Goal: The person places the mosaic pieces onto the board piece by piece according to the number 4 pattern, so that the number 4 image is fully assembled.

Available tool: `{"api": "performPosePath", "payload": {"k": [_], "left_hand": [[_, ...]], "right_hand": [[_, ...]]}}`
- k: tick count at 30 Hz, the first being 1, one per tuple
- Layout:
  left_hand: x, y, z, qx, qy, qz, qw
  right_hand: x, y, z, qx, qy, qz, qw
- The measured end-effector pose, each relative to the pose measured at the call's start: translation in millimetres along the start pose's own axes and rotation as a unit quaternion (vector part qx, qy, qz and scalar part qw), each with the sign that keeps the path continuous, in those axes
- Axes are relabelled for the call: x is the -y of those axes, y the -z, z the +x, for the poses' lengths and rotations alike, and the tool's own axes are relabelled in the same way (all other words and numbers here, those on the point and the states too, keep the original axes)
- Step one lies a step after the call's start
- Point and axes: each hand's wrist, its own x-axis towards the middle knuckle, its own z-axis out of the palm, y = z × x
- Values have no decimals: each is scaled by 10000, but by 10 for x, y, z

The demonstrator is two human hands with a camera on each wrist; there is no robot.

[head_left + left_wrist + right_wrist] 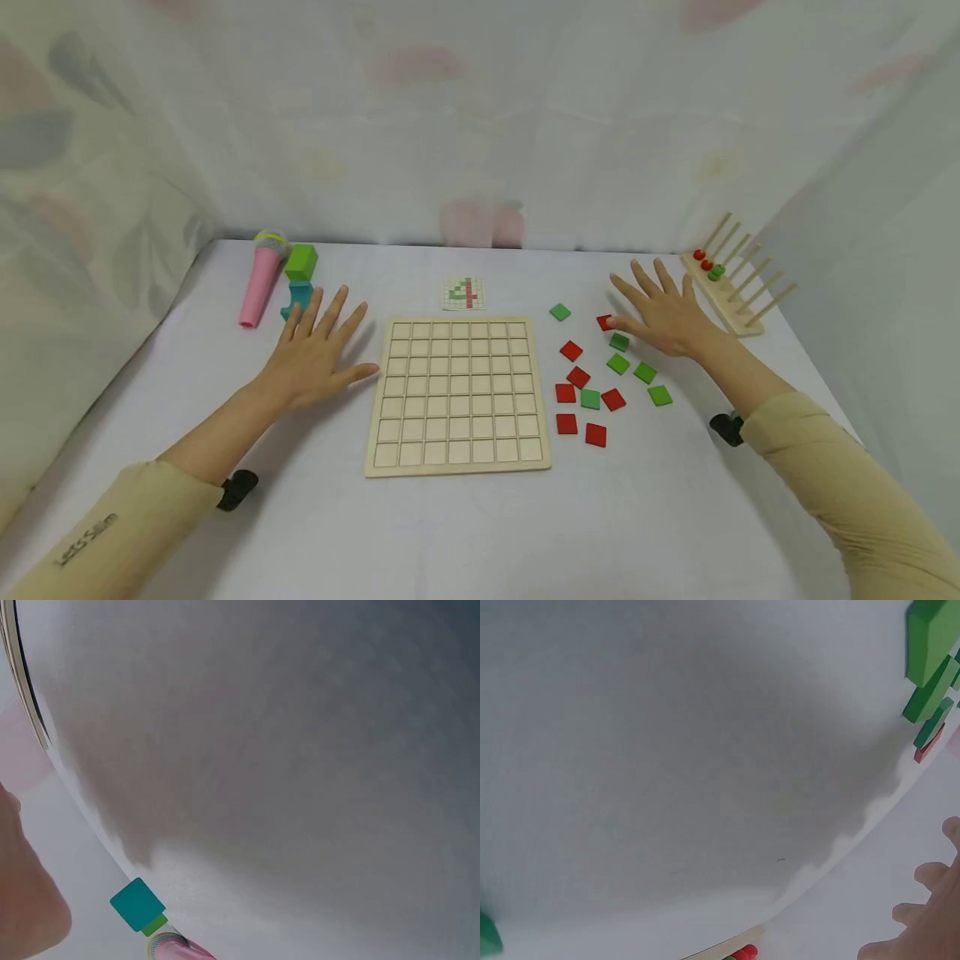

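Observation:
My left hand (311, 358), fingers spread and straight, is held left of a wooden grid board (457, 396) with bare square cells. Its thumb tip reaches the board's left edge in the head view; whether they touch I cannot tell. On the right, my right hand (663, 317) is spread too, over the far side of loose red tiles (572, 351) and green tiles (618, 363). Its thumb overlaps one red tile in the head view, with no grip visible. Behind the board lies a small pattern card (464, 293) showing a green and red figure on a grid.
At the back left are a pink toy microphone (261, 279), a green block (302, 262) and a teal block (298, 297), partly behind the left fingers. A wooden peg rack (731, 296) with red and green pieces stands at the back right. Fabric walls enclose the table.

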Motion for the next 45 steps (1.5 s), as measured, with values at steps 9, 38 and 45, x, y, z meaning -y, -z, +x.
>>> {"api": "performPosePath", "payload": {"k": [9, 38, 45], "left_hand": [[35, -50, -17, 111, 176, -37, 9998], [-59, -9, 159, 1278, -892, -1931, 9687], [-87, -70, 167, 1340, -1059, -2158, 9614]], "right_hand": [[9, -27, -2, -6, 50, -71, 10000], [491, 73, 523, 169, 975, 1429, 9848], [535, 26, 625, 609, 1200, 2055, 9694]]}}
